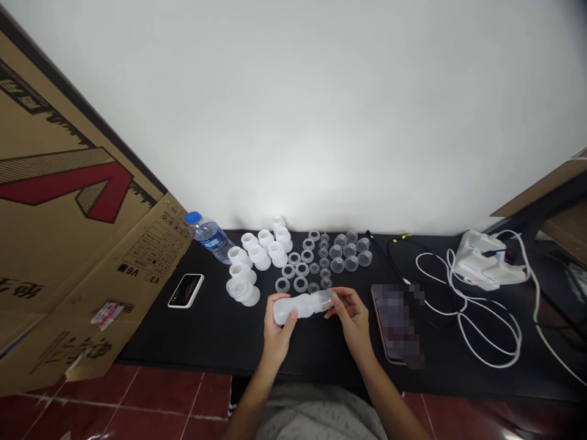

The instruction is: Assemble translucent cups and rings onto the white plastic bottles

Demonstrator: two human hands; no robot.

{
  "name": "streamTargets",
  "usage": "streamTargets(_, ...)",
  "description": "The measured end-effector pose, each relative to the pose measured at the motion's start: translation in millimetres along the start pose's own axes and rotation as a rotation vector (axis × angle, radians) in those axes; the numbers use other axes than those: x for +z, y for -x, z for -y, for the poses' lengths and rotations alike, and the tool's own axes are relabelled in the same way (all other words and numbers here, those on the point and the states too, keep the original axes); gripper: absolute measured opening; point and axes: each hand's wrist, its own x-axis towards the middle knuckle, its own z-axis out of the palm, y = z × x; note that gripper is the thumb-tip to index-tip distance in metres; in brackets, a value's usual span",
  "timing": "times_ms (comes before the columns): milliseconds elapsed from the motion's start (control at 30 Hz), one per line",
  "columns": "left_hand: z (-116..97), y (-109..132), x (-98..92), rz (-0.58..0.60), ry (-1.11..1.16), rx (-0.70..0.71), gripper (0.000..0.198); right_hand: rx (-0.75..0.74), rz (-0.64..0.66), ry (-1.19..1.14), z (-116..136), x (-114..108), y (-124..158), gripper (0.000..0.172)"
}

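Closed round the base end of a white bottle, the left hand shows me its thumb pressed to the near side; the right hand pinches the clear cap at the other end between thumb and fingers. On my feed the bottle lies on its side in the grip, long axis running roughly along the front edge of the black surface, capped end pointing right and angled slightly away from that edge. I have it over the surface, between the front edge and the rows of pale rings; whether it touches down I can't tell. Clear domes sit near the back edge, upright white bottles towards the left edge, and a phone lies just right of the right hand.
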Motion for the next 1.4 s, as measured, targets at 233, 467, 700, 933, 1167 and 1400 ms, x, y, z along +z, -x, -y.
streamTargets(233,0,1,1.0,0.029,-0.023,0.005,0.045,-0.046,-0.021,-0.004,0,-2,1,0.029)
streamTargets(467,-5,3,2.1,0.044,-0.105,0.056,0.040,-0.067,-0.062,0.034,1,-2,1,0.029)
streamTargets(700,-4,5,2.2,0.050,-0.085,0.028,0.042,-0.093,-0.046,0.093,0,-3,1,0.027)
streamTargets(933,-3,6,0.9,0.037,-0.078,0.033,0.041,-0.142,-0.015,0.097,-3,-1,3,0.024)
streamTargets(1167,-4,8,1.1,0.039,-0.106,0.062,0.036,-0.187,0.025,0.146,1,-1,3,0.023)
streamTargets(1400,-1,9,3.9,0.065,-0.048,-0.006,0.039,-0.196,0.055,0.083,-10,-3,6,0.011)
